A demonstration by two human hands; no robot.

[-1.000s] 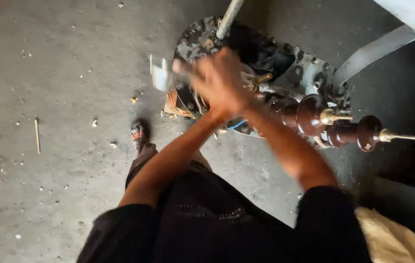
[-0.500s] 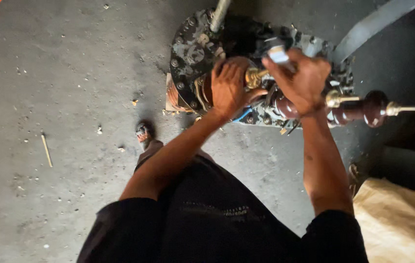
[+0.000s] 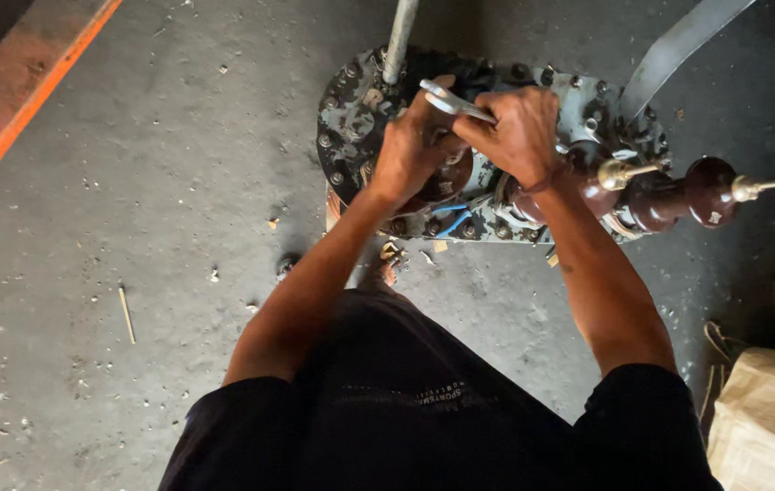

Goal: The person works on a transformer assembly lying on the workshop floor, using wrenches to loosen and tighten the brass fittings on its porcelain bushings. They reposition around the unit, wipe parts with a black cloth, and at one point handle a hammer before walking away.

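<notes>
- The right hand (image 3: 517, 132) is closed in a fist around a flat grey metal spanner (image 3: 454, 102), whose free end sticks out leftward over the knuckles of the other hand.
- The left hand (image 3: 415, 150) is curled down on the machine part just beside it, fingers bent against a dark round fitting; whether it grips anything cannot be told.
- Half a second ago the right hand sat further right, over the brown insulators, with a pale object raised in its fingers; now it has come left and the two hands touch above the middle of the plate.
- A second ago both hands were blurred together near the plate's left edge.
- Under the hands lies an oval grey cover plate (image 3: 351, 118) ringed with bolts, lying on the floor directly ahead of the person.
- A row of glossy brown insulators (image 3: 679, 195) with brass studs runs off its right end, and blue wires (image 3: 449, 218) show at its near edge.
- A grey metal rod (image 3: 400, 36) rises from the plate's far side; a flat grey strap (image 3: 679, 45) leads off to the upper right.
- The concrete floor (image 3: 133, 227) is dark, stained and littered with chips and a thin stick (image 3: 126, 315).
- An orange-edged beam (image 3: 33, 86) crosses the upper left corner; a tan sack (image 3: 765, 414) sits at the lower right.
</notes>
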